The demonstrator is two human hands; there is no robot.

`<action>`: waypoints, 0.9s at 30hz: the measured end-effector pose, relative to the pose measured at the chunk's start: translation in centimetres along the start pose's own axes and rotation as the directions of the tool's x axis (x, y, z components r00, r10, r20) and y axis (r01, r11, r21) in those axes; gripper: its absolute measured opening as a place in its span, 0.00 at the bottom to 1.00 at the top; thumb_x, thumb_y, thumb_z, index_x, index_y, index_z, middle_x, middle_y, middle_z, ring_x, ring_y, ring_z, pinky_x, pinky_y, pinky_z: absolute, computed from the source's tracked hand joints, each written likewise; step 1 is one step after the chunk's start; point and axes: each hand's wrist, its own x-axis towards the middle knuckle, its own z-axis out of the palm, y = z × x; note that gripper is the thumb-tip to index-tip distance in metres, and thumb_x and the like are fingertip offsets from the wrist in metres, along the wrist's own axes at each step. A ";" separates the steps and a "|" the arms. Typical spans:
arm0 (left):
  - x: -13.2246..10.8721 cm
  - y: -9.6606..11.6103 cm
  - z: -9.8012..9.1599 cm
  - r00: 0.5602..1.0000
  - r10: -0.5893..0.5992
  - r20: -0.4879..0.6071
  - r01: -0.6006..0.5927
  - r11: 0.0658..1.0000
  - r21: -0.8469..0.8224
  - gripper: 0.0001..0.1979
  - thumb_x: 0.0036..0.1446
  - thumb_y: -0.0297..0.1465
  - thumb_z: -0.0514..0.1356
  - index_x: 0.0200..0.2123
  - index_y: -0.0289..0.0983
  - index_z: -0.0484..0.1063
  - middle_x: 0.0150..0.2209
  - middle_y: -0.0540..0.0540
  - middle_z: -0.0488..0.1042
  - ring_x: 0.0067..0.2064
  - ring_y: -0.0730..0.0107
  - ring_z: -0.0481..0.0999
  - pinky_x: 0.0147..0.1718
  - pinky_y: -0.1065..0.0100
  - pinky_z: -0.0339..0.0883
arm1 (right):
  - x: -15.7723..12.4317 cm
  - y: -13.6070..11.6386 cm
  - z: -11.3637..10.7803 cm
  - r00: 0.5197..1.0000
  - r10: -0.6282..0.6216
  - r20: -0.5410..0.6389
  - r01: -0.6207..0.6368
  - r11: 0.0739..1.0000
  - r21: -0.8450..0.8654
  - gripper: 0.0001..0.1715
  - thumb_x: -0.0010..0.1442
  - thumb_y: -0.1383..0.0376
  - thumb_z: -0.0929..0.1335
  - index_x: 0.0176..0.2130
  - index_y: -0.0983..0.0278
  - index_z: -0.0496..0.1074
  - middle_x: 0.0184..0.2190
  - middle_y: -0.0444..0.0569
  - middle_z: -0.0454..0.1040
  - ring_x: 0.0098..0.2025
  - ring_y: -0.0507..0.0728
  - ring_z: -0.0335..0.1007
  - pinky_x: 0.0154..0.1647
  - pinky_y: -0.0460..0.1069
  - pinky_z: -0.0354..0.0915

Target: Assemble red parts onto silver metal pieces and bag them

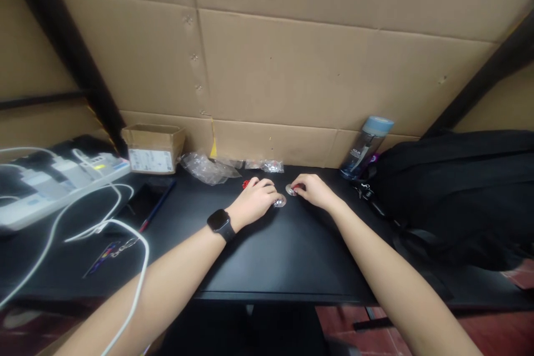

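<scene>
My left hand (255,200), with a dark watch on its wrist, is closed low over the black table, thumb and forefinger at a small shiny, clear round piece (280,201). A small bright red piece (246,184) shows just beyond its knuckles; whether the hand touches it I cannot tell. To the right, my right hand (315,190) pinches a small round piece, clear with red on it (291,191). A narrow gap separates the two hands. Both pieces are too small and blurred to name their kind.
Clear plastic bags (208,169) and small packets (272,166) lie along the cardboard wall. A cardboard box (153,150), a power strip (62,189) with white cables and a phone-like dark slab (144,200) are left. A bottle (367,147) and black bag (463,194) stand right.
</scene>
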 end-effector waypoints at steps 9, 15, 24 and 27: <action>-1.1 -3.9 -2.5 0.932 -0.313 -0.184 0.353 0.900 0.255 0.17 0.71 0.34 0.50 0.44 0.41 0.81 0.56 0.40 0.77 0.65 0.47 0.62 0.58 0.46 0.53 | -0.2 -0.5 -0.4 0.995 0.082 0.052 -0.083 0.997 0.008 0.13 0.59 0.73 0.70 0.39 0.58 0.82 0.41 0.48 0.81 0.41 0.56 0.77 0.44 0.47 0.68; -2.3 -6.7 -2.0 0.866 -0.475 -0.153 0.495 0.779 0.385 0.18 0.68 0.37 0.52 0.43 0.39 0.83 0.65 0.38 0.68 0.69 0.40 0.55 0.63 0.39 0.49 | -0.2 -0.3 -0.2 0.997 0.068 0.042 -0.068 0.998 0.010 0.16 0.59 0.74 0.69 0.42 0.58 0.81 0.42 0.48 0.82 0.42 0.56 0.77 0.45 0.48 0.68; -1.9 -7.1 -1.0 0.832 -0.532 -0.156 0.549 0.750 0.368 0.21 0.70 0.39 0.49 0.51 0.37 0.79 0.66 0.38 0.68 0.70 0.40 0.54 0.63 0.37 0.47 | -0.1 0.1 0.0 0.997 0.074 0.038 -0.074 0.997 0.004 0.16 0.59 0.74 0.69 0.41 0.57 0.81 0.41 0.47 0.81 0.41 0.55 0.77 0.43 0.48 0.67; -2.0 -7.3 -1.0 0.818 -0.556 -0.150 0.571 0.749 0.336 0.22 0.70 0.39 0.49 0.54 0.37 0.77 0.64 0.36 0.70 0.70 0.39 0.54 0.63 0.35 0.47 | 0.0 0.1 0.0 0.997 0.072 0.040 -0.072 0.997 0.000 0.15 0.59 0.74 0.69 0.41 0.58 0.82 0.41 0.48 0.81 0.41 0.56 0.76 0.44 0.48 0.68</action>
